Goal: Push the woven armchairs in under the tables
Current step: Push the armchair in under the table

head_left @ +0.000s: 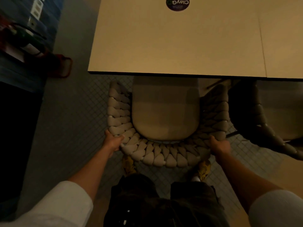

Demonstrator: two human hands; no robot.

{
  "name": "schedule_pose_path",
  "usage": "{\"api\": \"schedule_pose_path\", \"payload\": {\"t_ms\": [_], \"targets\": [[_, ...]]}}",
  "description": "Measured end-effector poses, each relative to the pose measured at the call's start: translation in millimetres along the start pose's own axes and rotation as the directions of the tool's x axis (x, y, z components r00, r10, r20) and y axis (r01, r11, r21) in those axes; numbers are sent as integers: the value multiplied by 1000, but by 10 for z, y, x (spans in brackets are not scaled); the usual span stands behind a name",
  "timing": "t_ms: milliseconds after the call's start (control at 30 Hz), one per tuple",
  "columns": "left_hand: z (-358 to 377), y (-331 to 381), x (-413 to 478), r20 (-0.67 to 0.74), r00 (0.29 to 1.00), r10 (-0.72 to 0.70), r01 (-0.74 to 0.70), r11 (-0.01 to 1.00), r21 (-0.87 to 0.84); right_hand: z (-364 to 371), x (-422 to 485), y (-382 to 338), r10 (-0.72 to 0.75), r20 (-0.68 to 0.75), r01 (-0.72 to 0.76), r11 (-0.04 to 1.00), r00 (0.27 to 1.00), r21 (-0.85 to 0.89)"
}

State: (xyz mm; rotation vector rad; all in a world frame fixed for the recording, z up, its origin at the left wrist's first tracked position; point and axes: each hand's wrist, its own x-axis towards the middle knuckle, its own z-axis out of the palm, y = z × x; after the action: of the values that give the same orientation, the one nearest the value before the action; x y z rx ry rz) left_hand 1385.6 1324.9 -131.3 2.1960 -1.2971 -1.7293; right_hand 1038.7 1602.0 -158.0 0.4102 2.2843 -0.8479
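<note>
Left hand (pixel 113 141): we are gripping the woven armchair (pixel 164 154) at the left curve of its backrest, fingers closed around the weave.
Right hand (pixel 218 145): we are clasping the backrest's right curve the same way.
Armchair: its seat cushion (pixel 165 112) is sitting partly under the table (pixel 164 46) edge.
Neighbour: a second woven chair (pixel 270 120) is standing just right.

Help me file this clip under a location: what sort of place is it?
Probably a cafe or restaurant dining area. Plain square tables stand edge to edge, one bearing a round branded sticker. Matching woven armchairs sit at them, and the floor is small-tiled. Both hands grip one chair's back.
</note>
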Motion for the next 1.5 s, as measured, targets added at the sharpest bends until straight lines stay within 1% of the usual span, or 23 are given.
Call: {"api": "schedule_pose_path", "payload": {"t_ms": [100, 167, 333, 467, 600, 700, 800, 967, 1067, 1267, 1400, 1500], "targets": [[-10, 32, -12, 5, 1000, -12, 12, 1000, -14, 22, 217, 152, -18, 4, 18, 998, 1000, -59], [-25, 25, 10, 15, 1000, -16, 16, 1000, -19, 0, 198, 129, -45, 7, 45, 997, 999, -56], [-19, 69, 30, 12, 1000, -7, 8, 999, -35, 61, 477, 275, -97, 9, 97, 993, 995, -68], [51, 104, -30, 14, 1000, 16, -15, 1000, -27, 39, 491, 215, -91, 2, 91, 992, 996, -91], [67, 104, -32, -9, 1000, 21, -21, 999, -31, -39, 244, 3, -77, 18, 78, 990, 997, -114], [15, 56, 16, -2, 1000, 0, 0, 1000, -27, -37, 63, -44, -44, 18, 45, 995, 999, -83], [-65, 30, 56, -9, 1000, -10, 10, 1000, -11, -30, -111, 4, -66, 11, 67, 995, 998, -81], [-103, 87, 31, -47, 999, -12, 13, 1000, 24, -4, -210, 185, -43, -19, 41, 996, 999, -77], [-70, 143, 48, -4, 1000, -3, 3, 1000, 28, 21, -148, 177, -82, -14, 81, 994, 997, -75], [132, 145, 5, 16, 1000, 19, -20, 998, 62, -109, 46, 100, -60, -24, 58, 995, 998, -84], [240, 47, -26, 44, 999, 4, -7, 997, 76, -207, 213, 102, -128, -47, 123, 988, 991, -94], [280, -38, -14, 51, 999, -8, 4, 997, 77, -281, 375, 162, -98, -20, 95, 990, 995, -107]]}}
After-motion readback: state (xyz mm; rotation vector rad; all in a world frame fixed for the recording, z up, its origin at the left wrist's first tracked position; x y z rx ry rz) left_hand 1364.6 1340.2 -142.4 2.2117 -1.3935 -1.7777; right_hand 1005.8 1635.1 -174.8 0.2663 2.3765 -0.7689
